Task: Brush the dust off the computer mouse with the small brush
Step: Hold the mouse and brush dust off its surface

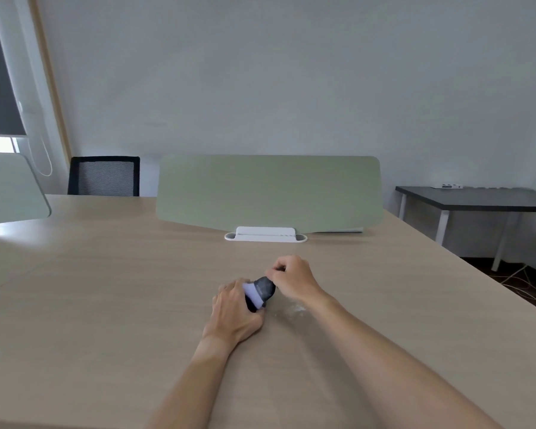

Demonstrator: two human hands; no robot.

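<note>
From the head view, the brushing is looking well underway but not finished. The mouse (265,287), dark and rounded, is lying near the middle of the desk (106,305), at about 6 o'clock from the green divider (268,191). Its top is looking greyish and mottled, which I am reading as dust still clinging there, so more strokes are probably needed. A pale powdery smear (296,309) is lying on the wood at roughly 4 o'clock from the mouse, likely dust already swept off.

The left hand (234,308) is clenching around the mouse's near end, steadying it. The brush (254,294), showing as a whitish-lilac patch, is lying across the mouse's near half; its handle is hidden. The right hand (291,278) is pinching closed at the mouse's far end, at 1 o'clock; whether it is gripping the brush I cannot tell.
</note>
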